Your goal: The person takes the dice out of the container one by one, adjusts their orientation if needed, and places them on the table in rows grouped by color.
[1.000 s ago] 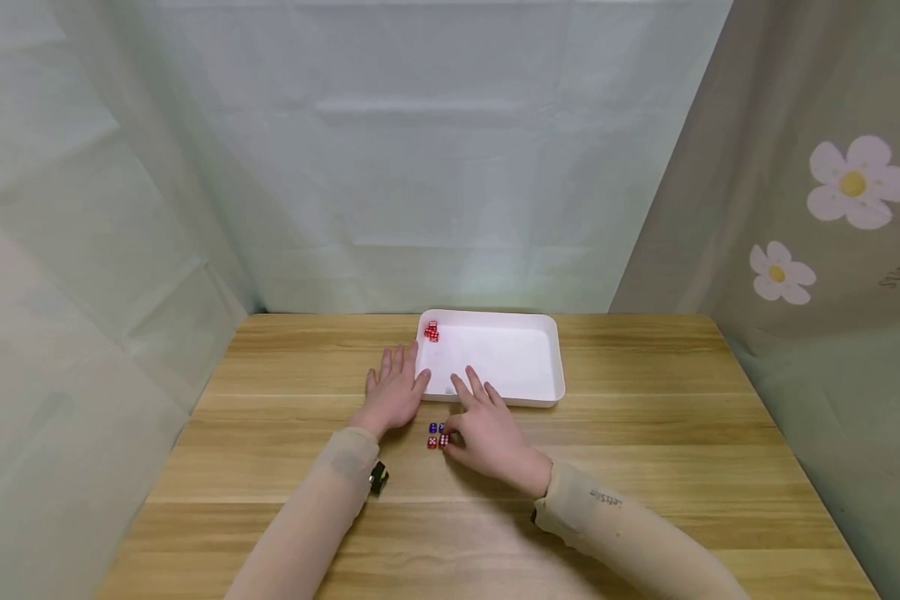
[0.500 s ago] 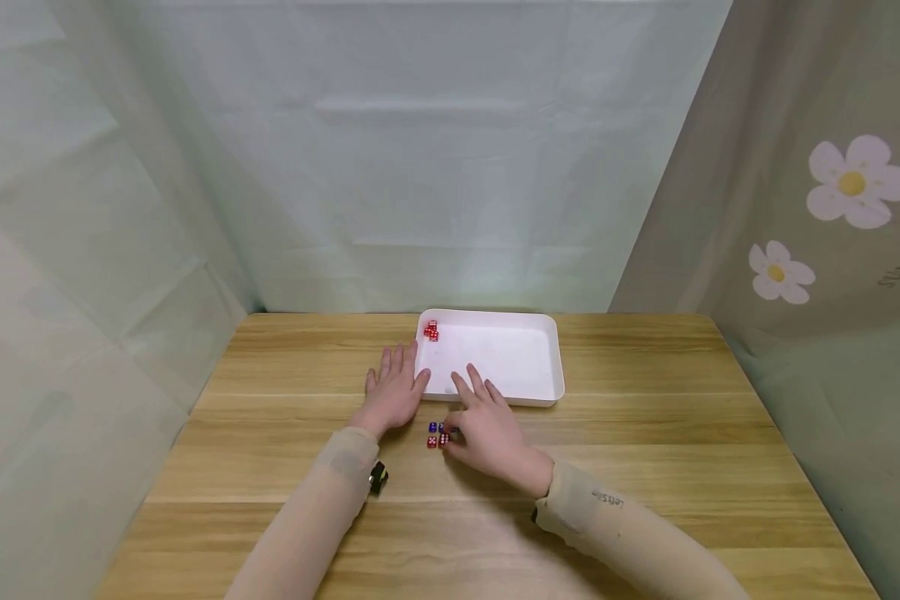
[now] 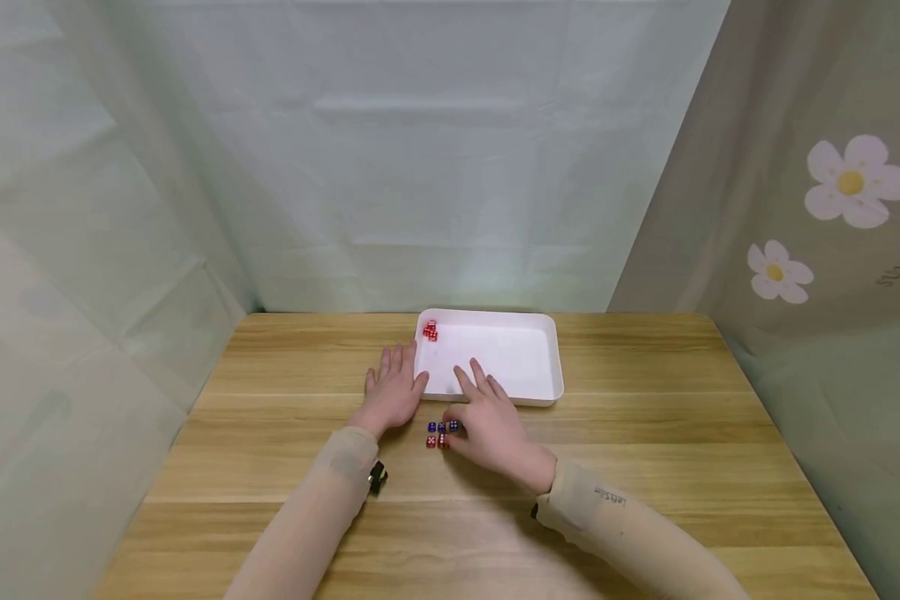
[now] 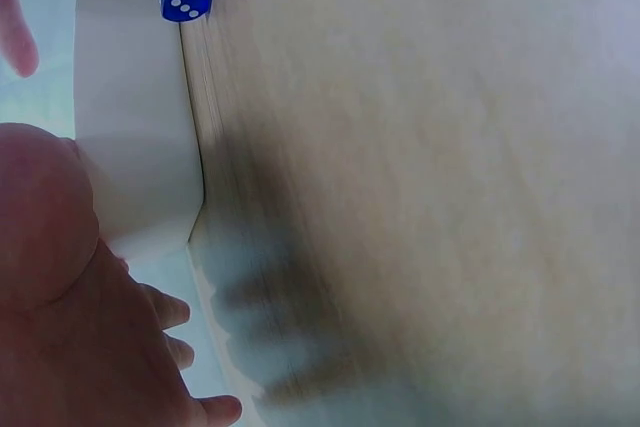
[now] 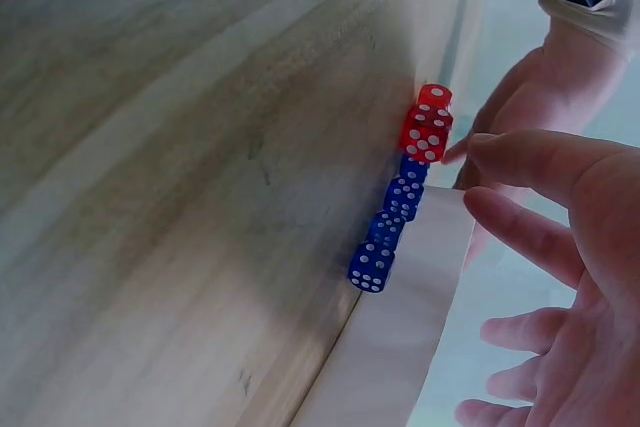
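Note:
My right hand (image 3: pixel 487 429) hovers just right of a small group of dice, thumb and index finger spread apart with nothing between them. Two red dice sit side by side: the left red die (image 3: pixel 431 442) and the right red die (image 3: pixel 443 441), which is close to my thumb tip. Behind them runs a row of several blue dice (image 5: pixel 404 197), partly covered by the right hand in the head view. My left hand (image 3: pixel 393 393) lies with extended fingers along the left side of a white tray (image 3: pixel 555 358), its thumb at the front left corner.
Several red dice (image 3: pixel 431 332) are clustered in the tray's back left corner. The tray stands near the back edge of the wooden table (image 3: pixel 645 442), with hanging curtains (image 3: pixel 450 167) behind. A dark device (image 3: pixel 377 477) is strapped at the left wrist.
My right thumb and index finger have parted and drawn back slightly from the right red die, uncovering more blue dice. The left hand has stayed in place.

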Motion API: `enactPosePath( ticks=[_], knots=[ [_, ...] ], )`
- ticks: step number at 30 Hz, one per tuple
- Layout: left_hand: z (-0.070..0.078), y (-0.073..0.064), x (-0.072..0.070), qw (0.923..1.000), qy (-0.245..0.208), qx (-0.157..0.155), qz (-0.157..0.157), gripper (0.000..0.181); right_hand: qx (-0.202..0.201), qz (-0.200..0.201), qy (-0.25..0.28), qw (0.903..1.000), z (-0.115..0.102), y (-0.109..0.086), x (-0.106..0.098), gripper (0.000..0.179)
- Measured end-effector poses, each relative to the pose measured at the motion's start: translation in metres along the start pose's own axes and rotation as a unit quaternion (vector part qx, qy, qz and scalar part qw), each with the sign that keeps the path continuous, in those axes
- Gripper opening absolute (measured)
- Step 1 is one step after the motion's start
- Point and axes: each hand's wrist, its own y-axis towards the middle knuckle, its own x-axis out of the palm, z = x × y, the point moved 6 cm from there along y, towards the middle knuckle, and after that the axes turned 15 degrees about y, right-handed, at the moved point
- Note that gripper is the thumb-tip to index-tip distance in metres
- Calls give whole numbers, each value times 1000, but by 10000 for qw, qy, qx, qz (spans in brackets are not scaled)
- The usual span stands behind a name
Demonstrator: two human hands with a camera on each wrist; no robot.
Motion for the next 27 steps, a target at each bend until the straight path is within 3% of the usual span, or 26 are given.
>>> enactPosePath(
  ticks=[8, 20, 27],
  knots=[
    [1, -2, -4, 10000, 32, -34, 2, 74, 93, 95, 67, 9999, 4, -1, -5, 22],
    [6, -4, -4, 9999, -109, -65, -16, 72, 382, 619, 204, 9971, 21, 6, -35, 18],
    [5, -5, -5, 9999, 26, -98, 71, 72, 513, 712, 339, 9956, 28, 12, -45, 19]
  ],
)
